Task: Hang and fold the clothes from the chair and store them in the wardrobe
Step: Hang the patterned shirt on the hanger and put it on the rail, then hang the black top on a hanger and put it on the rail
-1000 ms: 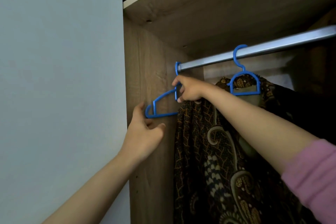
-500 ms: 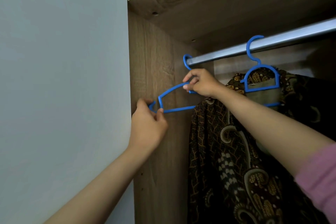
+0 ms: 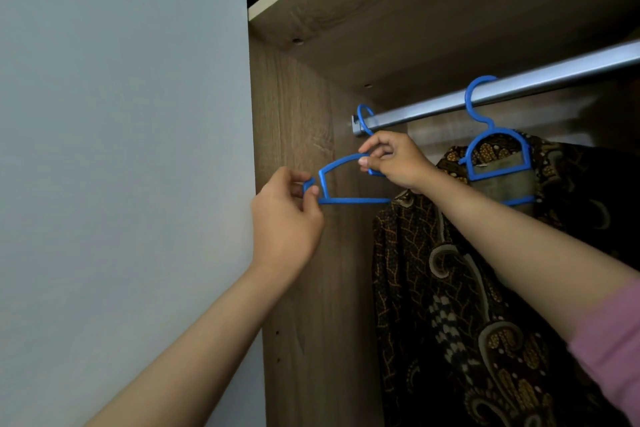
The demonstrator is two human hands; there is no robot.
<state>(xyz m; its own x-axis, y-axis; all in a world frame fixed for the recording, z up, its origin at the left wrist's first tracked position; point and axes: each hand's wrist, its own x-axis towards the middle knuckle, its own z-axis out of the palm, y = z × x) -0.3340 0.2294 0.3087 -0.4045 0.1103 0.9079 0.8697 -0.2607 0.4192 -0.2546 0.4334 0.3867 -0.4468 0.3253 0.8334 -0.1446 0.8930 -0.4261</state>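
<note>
Head view, landmark = metal rail (image 3: 519, 88) inside the wardrobe (image 3: 294, 114). Empty blue hanger (image 3: 346, 199) hooked over the rail's left end, right at the side panel, tilted so its free arm sticks out left of the rail. Left hand (image 3: 285, 222) below and left of the rail end, fingers (image 3: 313, 190) pinching the hanger's outer tip. Right hand (image 3: 394, 158) just under the rail end, fingers curled, pinching the hanger's neck and upper arm. Second blue hanger (image 3: 495, 156) hooked further right along the rail, carrying a dark batik shirt (image 3: 467, 305) that hangs below the rail. Shelf board (image 3: 433, 10) above the rail. Pink sleeve (image 3: 609, 350) on the right arm, well below the rail.
</note>
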